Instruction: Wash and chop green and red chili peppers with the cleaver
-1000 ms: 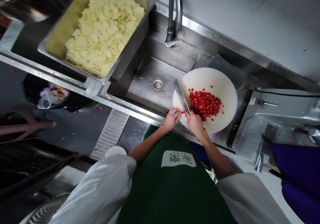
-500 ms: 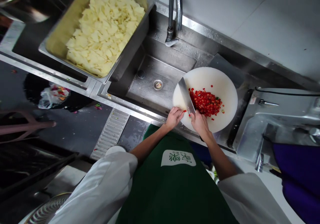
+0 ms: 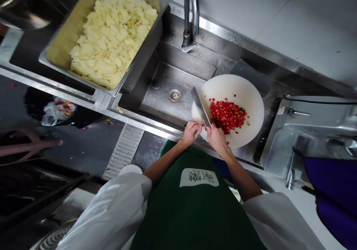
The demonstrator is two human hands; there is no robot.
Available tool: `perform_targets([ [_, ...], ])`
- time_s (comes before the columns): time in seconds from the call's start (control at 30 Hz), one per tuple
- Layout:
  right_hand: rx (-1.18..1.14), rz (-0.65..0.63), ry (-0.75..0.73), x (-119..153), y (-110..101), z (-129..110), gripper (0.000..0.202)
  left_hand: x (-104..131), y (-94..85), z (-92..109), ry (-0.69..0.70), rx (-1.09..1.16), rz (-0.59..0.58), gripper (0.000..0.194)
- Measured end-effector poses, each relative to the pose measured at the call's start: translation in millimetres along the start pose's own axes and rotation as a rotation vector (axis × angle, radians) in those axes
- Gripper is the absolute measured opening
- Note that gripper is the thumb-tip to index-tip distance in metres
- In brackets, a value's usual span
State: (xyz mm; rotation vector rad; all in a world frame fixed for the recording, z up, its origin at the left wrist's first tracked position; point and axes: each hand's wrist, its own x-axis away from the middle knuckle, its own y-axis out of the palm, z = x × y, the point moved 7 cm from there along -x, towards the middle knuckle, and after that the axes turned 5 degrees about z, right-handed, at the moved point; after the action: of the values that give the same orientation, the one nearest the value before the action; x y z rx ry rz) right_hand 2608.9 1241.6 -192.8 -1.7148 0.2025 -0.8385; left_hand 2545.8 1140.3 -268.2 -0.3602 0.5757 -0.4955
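My right hand [image 3: 216, 138] grips a cleaver [image 3: 201, 108] by its handle end, the broad blade pointing away over the left part of a round white cutting board [image 3: 253, 121]. A heap of chopped red chili [image 3: 227, 115] lies on the board, right of the blade. At the board's near left edge, my left hand [image 3: 192, 131] is closed, fingers bent, with a small bit of red chili [image 3: 202, 125] showing at the fingertips. A few loose red pieces lie between the blade and my right hand.
The board stands over the right side of a metal sink [image 3: 178, 79] with a faucet [image 3: 187, 38] behind. To the left, a deep metal tray [image 3: 58, 49] holds pale sliced vegetable. A bin bag [image 3: 57, 112] sits on the floor; purple cloth [image 3: 334, 190] hangs at right.
The cleaver and my right hand have moved left, closer to my left hand. Some chili pieces have shifted on the board. The whole view has shifted slightly.
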Motion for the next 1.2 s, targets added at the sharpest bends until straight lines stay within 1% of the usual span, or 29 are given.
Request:
perform_targets([
  [0.1,-0.030,-0.013,-0.001,-4,0,2,0.030,-1,5.5,5,0.017,0.019,-0.074,0.023],
  [0.13,-0.047,-0.003,-0.008,-4,-3,4,0.029,-4,2.2,9,0.018,0.021,-0.068,0.024],
  [0.17,-0.065,0.016,-0.019,-2,-7,8,0.028,-7,-5.6,14,0.012,0.020,-0.038,0.024],
  [0.2,-0.076,0.044,-0.029,1,-14,12,0.028,-12,-17.7,19,-0.006,0.018,0.011,0.022],
  [0.23,-0.080,0.081,-0.040,6,-21,18,0.027,-18,-33.9,25,-0.031,0.016,0.075,0.021],
  [0.3,-0.069,0.173,-0.069,19,-37,31,0.024,-34,-73.8,40,-0.067,0.017,0.224,0.017],
  [0.37,-0.048,0.273,-0.099,33,-51,44,0.022,-55,-110.7,61,-0.038,0.023,0.347,0.015],
  [0.4,-0.031,0.317,-0.105,39,-57,51,0.022,-67,-121.4,73,0.010,0.027,0.360,0.017],
  [0.43,-0.006,0.351,-0.107,43,-60,58,0.022,-80,-123.3,87,0.086,0.027,0.315,0.020],
  [0.47,0.029,0.372,-0.109,45,-61,65,0.022,-92,-114.9,102,0.185,0.020,0.206,0.025],
  [0.5,0.071,0.380,-0.116,46,-61,71,0.022,-100,-96.7,117,0.301,0.004,0.041,0.031],
  [0.53,0.112,0.375,-0.134,45,-60,76,0.023,-103,-71.4,131,0.429,-0.021,-0.155,0.040],
  [0.57,0.146,0.360,-0.166,44,-57,80,0.023,-100,-42.8,142,0.558,-0.047,-0.353,0.050],
  [0.6,0.168,0.339,-0.203,42,-54,83,0.024,-93,-14.8,150,0.672,-0.075,-0.524,0.061],
  [0.63,0.179,0.314,-0.238,41,-51,85,0.024,-84,10.9,154,0.759,-0.100,-0.657,0.072],
  [0.67,0.182,0.286,-0.269,40,-47,87,0.025,-76,33.1,154,0.815,-0.121,-0.751,0.081],
  [0.7,0.181,0.258,-0.294,40,-43,88,0.026,-69,51.7,153,0.845,-0.138,-0.813,0.087],
  [0.73,0.176,0.233,-0.309,40,-39,91,0.027,-62,66.2,150,0.851,-0.152,-0.852,0.091],
  [0.77,0.168,0.211,-0.316,40,-36,93,0.028,-57,76.9,146,0.840,-0.162,-0.876,0.093],
  [0.8,0.156,0.191,-0.316,41,-33,97,0.029,-54,83.9,143,0.819,-0.166,-0.888,0.093],
  [0.87,0.112,0.161,-0.292,46,-30,107,0.029,-51,89.5,137,0.778,-0.166,-0.901,0.094],
  [0.93,0.054,0.151,-0.237,54,-29,123,0.027,-54,88.2,130,0.738,-0.173,-0.905,0.095],
  [1.0,0.014,0.163,-0.156,67,-31,147,0.025,-61,82.7,119,0.695,-0.193,-0.901,0.095],
  [1.07,0.010,0.188,-0.048,83,-32,176,0.024,-70,73.9,99,0.638,-0.210,-0.884,0.095],
  [1.13,-0.009,0.221,0.084,99,-32,206,0.024,-76,64.8,72,0.550,-0.217,-0.858,0.095],
  [1.17,-0.039,0.245,0.155,106,-30,220,0.025,-79,61.1,57,0.475,-0.220,-0.816,0.094],
  [1.2,-0.079,0.273,0.227,111,-29,231,0.027,-82,58.4,41,0.378,-0.225,-0.746,0.092],
])
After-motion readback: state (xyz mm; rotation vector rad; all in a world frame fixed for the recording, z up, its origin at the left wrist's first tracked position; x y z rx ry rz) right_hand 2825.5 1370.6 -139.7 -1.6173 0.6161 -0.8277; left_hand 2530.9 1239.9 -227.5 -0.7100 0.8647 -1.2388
